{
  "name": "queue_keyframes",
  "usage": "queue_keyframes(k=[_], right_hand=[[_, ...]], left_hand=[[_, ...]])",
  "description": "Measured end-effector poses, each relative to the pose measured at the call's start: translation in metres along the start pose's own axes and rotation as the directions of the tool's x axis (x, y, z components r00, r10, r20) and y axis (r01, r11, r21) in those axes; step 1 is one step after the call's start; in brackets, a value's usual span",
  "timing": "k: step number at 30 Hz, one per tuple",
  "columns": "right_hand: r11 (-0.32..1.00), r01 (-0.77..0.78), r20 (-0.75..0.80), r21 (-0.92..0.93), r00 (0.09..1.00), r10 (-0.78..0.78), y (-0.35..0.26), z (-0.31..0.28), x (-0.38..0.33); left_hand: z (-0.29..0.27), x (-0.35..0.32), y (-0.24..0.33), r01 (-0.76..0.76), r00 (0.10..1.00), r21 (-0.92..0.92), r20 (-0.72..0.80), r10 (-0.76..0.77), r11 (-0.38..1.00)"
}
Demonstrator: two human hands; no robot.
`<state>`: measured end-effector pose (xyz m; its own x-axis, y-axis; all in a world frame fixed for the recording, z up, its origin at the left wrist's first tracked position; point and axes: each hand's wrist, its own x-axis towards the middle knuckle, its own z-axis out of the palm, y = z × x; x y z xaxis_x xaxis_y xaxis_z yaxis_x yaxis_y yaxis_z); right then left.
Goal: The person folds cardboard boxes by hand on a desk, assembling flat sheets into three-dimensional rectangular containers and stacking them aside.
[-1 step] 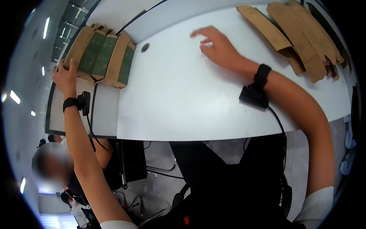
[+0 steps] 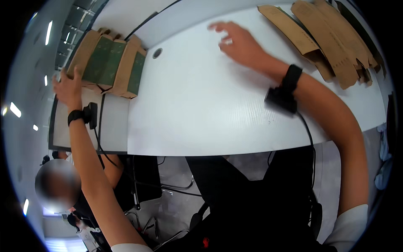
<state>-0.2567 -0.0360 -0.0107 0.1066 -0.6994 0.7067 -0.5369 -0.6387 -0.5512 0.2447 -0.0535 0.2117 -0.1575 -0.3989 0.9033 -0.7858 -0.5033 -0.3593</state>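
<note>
The left hand (image 2: pixel 69 86) rests its fingers on the near edge of the green-and-brown carton stack (image 2: pixel 110 63) at the far left of the white desk (image 2: pixel 210 109). The right hand (image 2: pixel 239 44) hovers open over the desk, grip released, near flattened brown cartons (image 2: pixel 331 38).

White table (image 2: pixel 201 117), grey floor (image 2: pixel 176 201), ceiling strip lights (image 2: pixel 49 32)

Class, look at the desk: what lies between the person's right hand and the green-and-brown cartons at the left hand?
In the head view, bare white desk separates the right hand from the green-and-brown cartons; only a small round grommet hole sits there, beside the cartons.
</note>
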Motion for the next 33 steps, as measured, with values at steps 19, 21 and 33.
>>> queue_keyframes(k=[19,21,33], right_hand=[[0.873,-0.398,0.499,-0.283,0.716,0.488,-0.035,0.002,0.019],[0.852,-0.52,0.526,-0.06,0.709,0.47,-0.042,0.008,0.013],[0.374,-0.717,0.642,0.588,0.695,0.325,-0.027,0.044,-0.012]], left_hand=[[-0.156,-0.184,0.269,0.743,0.644,-0.645,0.612,0.46,-0.182],[-0.157,-0.183,0.283,0.734,0.661,-0.426,0.627,0.413,-0.528],[-0.147,-0.177,0.273,0.792,0.56,-0.352,0.745,0.363,-0.499]])
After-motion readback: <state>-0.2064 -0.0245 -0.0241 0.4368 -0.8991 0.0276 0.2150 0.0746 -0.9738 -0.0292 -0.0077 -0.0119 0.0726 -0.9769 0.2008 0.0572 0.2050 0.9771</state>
